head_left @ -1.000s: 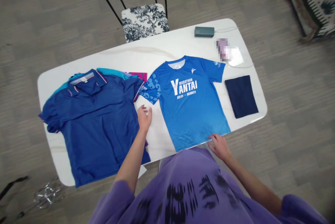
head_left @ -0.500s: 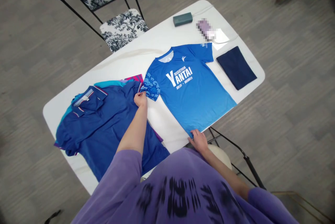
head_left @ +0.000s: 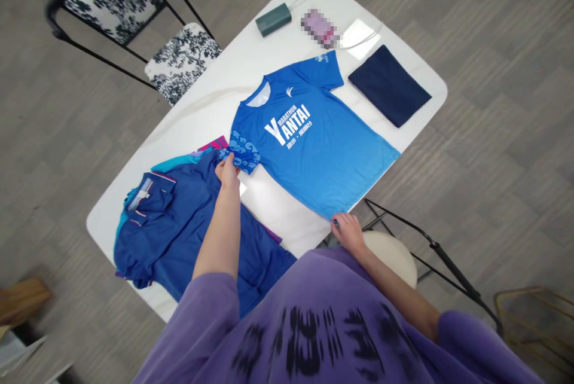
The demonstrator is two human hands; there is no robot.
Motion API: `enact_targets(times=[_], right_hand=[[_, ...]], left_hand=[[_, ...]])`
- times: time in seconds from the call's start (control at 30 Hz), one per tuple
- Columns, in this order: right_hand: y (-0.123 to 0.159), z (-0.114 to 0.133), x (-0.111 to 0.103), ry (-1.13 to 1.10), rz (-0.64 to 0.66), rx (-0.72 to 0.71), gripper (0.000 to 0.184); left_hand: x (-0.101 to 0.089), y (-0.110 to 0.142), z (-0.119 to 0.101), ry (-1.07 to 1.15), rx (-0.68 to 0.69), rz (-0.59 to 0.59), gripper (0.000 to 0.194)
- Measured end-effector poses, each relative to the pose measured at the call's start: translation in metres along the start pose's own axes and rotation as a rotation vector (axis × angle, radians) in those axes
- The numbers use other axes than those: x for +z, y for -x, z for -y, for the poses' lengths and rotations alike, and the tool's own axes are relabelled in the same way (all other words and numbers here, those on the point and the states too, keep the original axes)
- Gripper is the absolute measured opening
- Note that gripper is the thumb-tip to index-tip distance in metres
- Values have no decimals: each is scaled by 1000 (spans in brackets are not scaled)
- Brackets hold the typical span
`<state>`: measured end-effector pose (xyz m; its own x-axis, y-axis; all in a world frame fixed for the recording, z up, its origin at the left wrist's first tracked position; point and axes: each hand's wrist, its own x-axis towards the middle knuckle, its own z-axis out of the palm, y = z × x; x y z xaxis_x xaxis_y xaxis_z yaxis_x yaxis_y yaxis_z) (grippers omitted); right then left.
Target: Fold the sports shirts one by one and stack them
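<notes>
A bright blue T-shirt (head_left: 314,145) with white "YANTAI" lettering lies spread flat on the white table (head_left: 210,103). My left hand (head_left: 228,171) is closed in a pinch on the edge of its patterned left sleeve. My right hand (head_left: 347,231) is closed on the shirt's bottom hem at the near table edge. To the left lies a dark blue polo shirt (head_left: 179,228) on top of a pile of other garments, under my left forearm.
A folded navy cloth (head_left: 389,85) lies at the table's right end. A dark green case (head_left: 273,18), a blurred object (head_left: 319,28) and a white cable sit at the far end. A floral chair (head_left: 179,61) stands behind the table; a round stool (head_left: 390,255) is near me.
My left hand went from the bare table up to the T-shirt's sleeve and pinched it. My right hand slid left along the hem and gripped it. The view tilted.
</notes>
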<state>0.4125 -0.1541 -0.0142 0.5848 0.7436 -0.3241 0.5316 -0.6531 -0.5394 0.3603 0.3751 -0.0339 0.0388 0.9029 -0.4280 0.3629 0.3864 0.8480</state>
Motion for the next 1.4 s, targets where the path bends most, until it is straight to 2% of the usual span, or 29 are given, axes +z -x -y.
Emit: enact_targets(times=[0.07, 0.13, 0.3, 0.37, 0.43, 0.53, 0.67, 0.87, 1.0, 1.13, 1.23, 1.3, 1.4], right_hand=[[-1, -9, -7, -50, -29, 15, 19], [-3, -18, -17, -100, -62, 35, 22], [-19, -46, -43, -187, -149, 98, 26], [-28, -57, -52, -203, -166, 136, 27], [-37, -67, -58, -210, -151, 176, 28], [-47, -74, -61, -227, -78, 212, 28], [-46, -72, -55, -246, -30, 209, 24], [-40, -65, -46, -264, -23, 231, 20], [-43, -61, -47, -283, 8, 258, 18], [-48, -54, -52, -312, 11, 289, 17], [-51, -50, -55, -340, 1, 329, 17], [-54, -49, -56, -359, -24, 361, 17], [-58, -52, -57, -388, -99, 423, 17]], left_hand=[[11, -7, -16, 21, 49, 3, 36], [31, -18, -37, 18, 100, 44, 41], [115, -48, -88, -77, 202, 231, 24], [145, -55, -96, -209, 247, 242, 21], [163, -57, -95, -428, 325, 225, 22], [168, -54, -89, -753, 459, 283, 31], [163, -63, -87, -973, 576, 424, 51], [169, -99, -90, -1129, 541, 588, 59], [172, -106, -91, -1190, 541, 642, 44], [170, -101, -100, -1110, 606, 721, 29], [170, -96, -113, -966, 609, 744, 31], [175, -95, -123, -898, 622, 753, 34], [192, -99, -134, -796, 655, 760, 37]])
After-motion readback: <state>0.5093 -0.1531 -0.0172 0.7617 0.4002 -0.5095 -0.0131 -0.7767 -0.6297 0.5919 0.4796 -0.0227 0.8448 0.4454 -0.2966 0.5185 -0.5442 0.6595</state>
